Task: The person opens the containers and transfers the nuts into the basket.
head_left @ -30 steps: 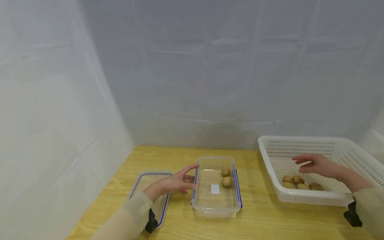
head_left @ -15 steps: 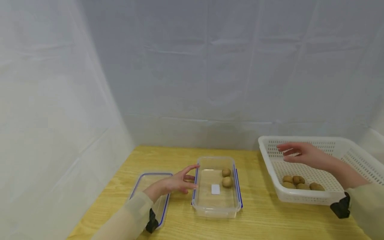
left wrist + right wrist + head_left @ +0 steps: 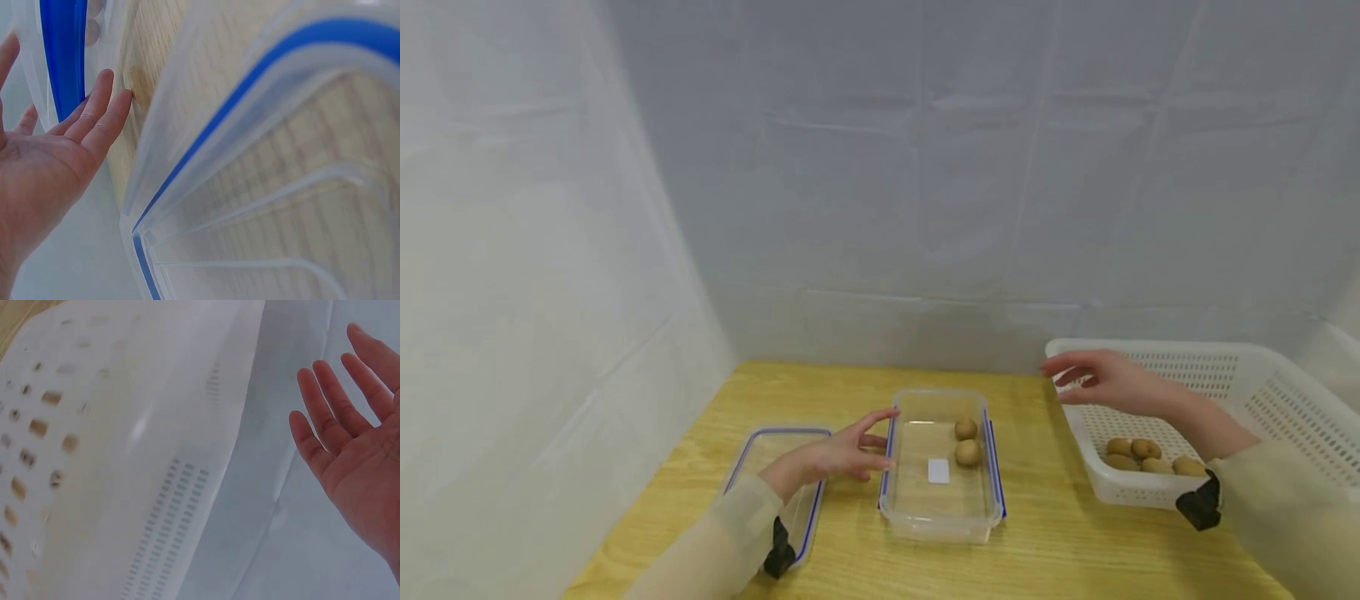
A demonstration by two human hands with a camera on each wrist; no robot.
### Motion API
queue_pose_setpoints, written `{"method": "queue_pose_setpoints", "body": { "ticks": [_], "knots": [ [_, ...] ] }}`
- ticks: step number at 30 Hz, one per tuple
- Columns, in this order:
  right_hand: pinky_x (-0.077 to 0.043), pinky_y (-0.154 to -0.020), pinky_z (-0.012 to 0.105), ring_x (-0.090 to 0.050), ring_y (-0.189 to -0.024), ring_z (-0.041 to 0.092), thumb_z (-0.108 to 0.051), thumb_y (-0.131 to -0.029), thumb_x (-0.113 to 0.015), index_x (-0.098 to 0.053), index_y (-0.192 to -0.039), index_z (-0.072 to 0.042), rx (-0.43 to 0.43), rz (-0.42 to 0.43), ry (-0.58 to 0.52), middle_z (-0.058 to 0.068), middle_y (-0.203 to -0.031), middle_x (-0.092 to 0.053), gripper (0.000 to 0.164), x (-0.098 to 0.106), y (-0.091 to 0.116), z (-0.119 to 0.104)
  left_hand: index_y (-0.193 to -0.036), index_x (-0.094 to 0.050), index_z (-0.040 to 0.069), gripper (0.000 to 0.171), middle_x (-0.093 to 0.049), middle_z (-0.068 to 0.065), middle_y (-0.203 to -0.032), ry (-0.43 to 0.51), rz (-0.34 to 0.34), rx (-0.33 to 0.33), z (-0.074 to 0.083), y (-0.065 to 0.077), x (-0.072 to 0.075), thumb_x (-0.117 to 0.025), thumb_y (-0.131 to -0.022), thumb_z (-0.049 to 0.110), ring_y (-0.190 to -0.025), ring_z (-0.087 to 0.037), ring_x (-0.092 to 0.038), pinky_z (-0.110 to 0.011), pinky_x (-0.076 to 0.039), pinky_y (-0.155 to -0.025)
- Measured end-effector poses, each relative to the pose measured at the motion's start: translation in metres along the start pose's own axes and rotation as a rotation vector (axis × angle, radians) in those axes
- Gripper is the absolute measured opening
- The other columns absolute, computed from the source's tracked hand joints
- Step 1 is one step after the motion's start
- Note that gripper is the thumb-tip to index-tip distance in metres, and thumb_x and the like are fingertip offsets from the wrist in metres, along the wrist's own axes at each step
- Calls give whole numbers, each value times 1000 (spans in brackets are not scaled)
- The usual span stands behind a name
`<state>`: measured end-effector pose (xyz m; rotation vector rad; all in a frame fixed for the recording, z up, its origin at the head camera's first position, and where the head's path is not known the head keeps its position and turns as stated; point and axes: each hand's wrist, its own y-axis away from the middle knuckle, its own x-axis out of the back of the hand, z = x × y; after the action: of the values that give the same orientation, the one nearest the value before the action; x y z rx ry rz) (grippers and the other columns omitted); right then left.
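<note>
A clear plastic food container (image 3: pixel 917 498) with blue side clips stands mid-table. Two tan, roundish things like small potatoes (image 3: pixel 967 453) lie along its right side, and a white label shows on its floor. My left hand (image 3: pixel 835 458) is at the container's left side, fingers spread; the fingertips seem to touch the edge. In the left wrist view the palm of that hand (image 3: pixel 56 156) holds nothing. My right hand (image 3: pixel 1108 383) hovers over the left rim of a white basket (image 3: pixel 1150 496), fingers relaxed. Nothing is in the right palm (image 3: pixel 369 456) in the right wrist view.
Several more potato-like things (image 3: pixel 1120 461) lie at the basket's near left. A clear lid (image 3: pixel 771 454) with a blue seal lies on the wooden table (image 3: pixel 1037 550) under my left forearm. White sheeting (image 3: pixel 880 208) hangs behind the table and along its sides.
My right hand has risen from above the basket's contents and moved left, to over the basket's left rim. My left hand, the container and its two potato-like things have stayed put.
</note>
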<state>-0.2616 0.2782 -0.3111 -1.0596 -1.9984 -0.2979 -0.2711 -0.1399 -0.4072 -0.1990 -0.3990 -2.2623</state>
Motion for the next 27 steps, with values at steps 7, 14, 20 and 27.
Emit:
{"method": "queue_pose_setpoints", "body": {
  "ticks": [7,14,20,27],
  "knots": [
    [-51,-81,34,-62,-105,29,-15,-93,-68,-57,-131,-2,-18,-42,53,14,-122,-62,42,-13,-18,-8,-155,-20,25,80,-34,-29,-146,4,-1,2,-2,0,-1,-69,-93,18,-128,-40,-43,-47,-49,-87],
    [-52,-81,36,-61,-106,33,-16,-93,-68,-57,-132,-2,-14,-105,37,16,-124,-60,43,-27,-32,-18,-155,-21,25,80,-34,-29,-146,-4,10,3,0,1,-2,-69,-92,19,-128,-40,-43,-48,-48,-88],
    [-52,-82,38,-59,-107,33,-18,-92,-69,-57,-131,-4,-40,-157,2,15,-124,-59,43,-40,-39,-19,-154,-22,25,79,-33,-28,-146,-6,14,3,0,1,-3,-69,-92,19,-127,-39,-44,-48,-48,-88],
    [-52,-80,34,-62,-100,32,-14,-90,-71,-60,-126,-3,-8,-191,31,17,-122,-60,40,-58,-46,-20,-155,-21,25,79,-32,-28,-147,-7,9,-2,0,1,-4,-69,-92,19,-129,-39,-42,-49,-48,-89]
  ]
}}
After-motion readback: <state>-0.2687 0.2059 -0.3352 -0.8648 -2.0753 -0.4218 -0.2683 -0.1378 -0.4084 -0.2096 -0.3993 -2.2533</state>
